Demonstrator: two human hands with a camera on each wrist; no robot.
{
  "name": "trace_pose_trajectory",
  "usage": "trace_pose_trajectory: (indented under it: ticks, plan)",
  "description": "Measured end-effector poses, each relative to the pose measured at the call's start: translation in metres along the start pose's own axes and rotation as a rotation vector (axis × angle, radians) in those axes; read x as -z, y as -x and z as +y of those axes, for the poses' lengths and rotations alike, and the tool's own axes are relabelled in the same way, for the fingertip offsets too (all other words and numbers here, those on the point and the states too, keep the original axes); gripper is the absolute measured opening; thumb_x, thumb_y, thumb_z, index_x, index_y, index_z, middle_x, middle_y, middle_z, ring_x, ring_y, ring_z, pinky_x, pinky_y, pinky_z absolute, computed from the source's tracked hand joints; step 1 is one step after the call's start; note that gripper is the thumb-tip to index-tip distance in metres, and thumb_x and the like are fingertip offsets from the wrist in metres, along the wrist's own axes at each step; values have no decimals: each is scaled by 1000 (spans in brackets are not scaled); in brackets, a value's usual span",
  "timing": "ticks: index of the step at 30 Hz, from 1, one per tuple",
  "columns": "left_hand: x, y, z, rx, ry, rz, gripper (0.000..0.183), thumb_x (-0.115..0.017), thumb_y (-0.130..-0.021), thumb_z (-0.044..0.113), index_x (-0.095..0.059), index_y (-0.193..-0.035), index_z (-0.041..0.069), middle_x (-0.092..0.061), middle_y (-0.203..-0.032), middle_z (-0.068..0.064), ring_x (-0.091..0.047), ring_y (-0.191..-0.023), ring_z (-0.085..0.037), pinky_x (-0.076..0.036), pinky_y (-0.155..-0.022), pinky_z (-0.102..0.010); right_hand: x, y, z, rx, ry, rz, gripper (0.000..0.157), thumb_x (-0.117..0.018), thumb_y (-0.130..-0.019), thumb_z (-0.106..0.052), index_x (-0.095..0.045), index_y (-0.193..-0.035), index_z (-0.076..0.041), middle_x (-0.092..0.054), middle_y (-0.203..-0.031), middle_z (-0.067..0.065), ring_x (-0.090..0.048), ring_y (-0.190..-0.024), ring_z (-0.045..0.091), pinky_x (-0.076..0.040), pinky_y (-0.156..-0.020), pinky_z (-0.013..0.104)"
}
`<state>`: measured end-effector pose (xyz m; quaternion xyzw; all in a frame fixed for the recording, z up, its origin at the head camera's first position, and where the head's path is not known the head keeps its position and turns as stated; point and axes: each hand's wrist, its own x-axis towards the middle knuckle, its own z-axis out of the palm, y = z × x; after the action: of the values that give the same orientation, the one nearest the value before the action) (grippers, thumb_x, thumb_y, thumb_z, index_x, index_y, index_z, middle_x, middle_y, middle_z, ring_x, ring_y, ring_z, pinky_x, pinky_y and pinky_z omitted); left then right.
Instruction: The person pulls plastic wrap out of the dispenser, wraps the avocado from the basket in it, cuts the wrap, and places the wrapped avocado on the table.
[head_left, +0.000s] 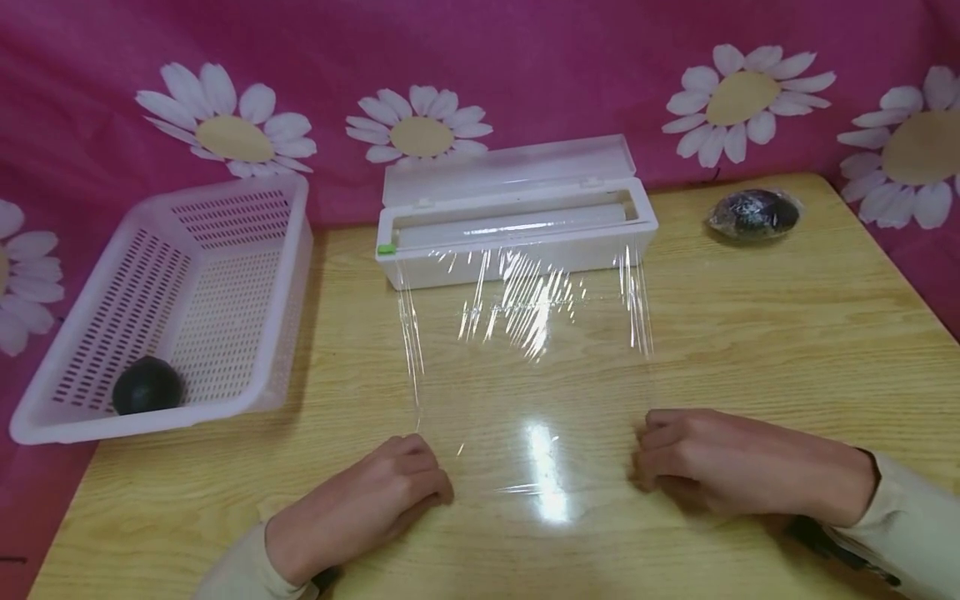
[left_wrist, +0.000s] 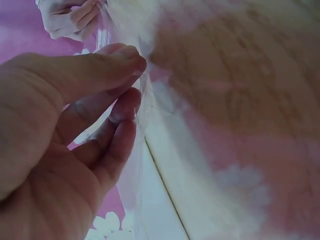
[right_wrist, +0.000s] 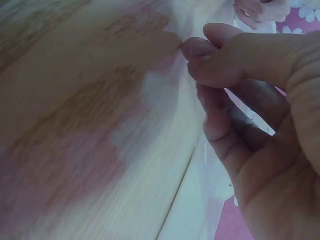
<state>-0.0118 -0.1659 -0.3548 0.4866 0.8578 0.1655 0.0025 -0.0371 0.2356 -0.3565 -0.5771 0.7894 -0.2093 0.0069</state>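
A sheet of clear plastic wrap (head_left: 525, 333) stretches from the white dispenser box (head_left: 517, 250) toward me, low over the table. My left hand (head_left: 367, 504) pinches its near left corner between thumb and fingers; the left wrist view shows the film (left_wrist: 142, 107) running through the fingertips. At the near right corner my right hand (head_left: 712, 462) pinches the film the same way, thumb against forefinger in the right wrist view. Inside the box, under its raised lid (head_left: 510, 171), lies the roll (head_left: 517, 227). A green slider (head_left: 386, 249) sits at the box's left front edge.
To the left stands a white plastic basket (head_left: 281, 333) with a dark round fruit or vegetable (head_left: 147, 386) in its near corner. A dark oval item in plastic wrap (head_left: 753, 215) lies at the table's back right. A pink flowered cloth (head_left: 525, 67) hangs behind the wooden table (head_left: 787, 350).
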Motion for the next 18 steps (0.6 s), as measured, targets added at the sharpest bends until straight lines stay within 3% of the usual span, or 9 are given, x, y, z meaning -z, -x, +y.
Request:
trace_pose_trajectory:
  ticks: [6,13,18]
  plan:
    - [-2,2,-1,-19,-4,-7,10,-69,-97,9,-72,-98,18,-69,-94,13,-59,-93,-3,-52,-85,-16,1,4,0,-27,-6,-32,37,-83,-77,-2,-72,-102,-28,-64,-96,-20,-55,-91,-6,-47,-78,7]
    - [-5,5,-4,-10,51,2,8,-71,-97,11,-72,-97,19,-68,-92,11,-61,-88,-1,-52,-81,-13,-1,8,2,-103,-61,-82,33,-78,-84,-2,-71,-101,-30,-64,-104,-18,-59,-95,-5,-54,-77,14]
    - [-7,7,-7,-48,18,61,5,-74,-95,16,-71,-94,20,-67,-90,13,-60,-85,-1,-51,-81,-14,-2,7,2,-107,-61,-56,27,-79,-86,-11,-71,-102,-31,-63,-104,-21,-59,-95,-5,-54,-80,15]
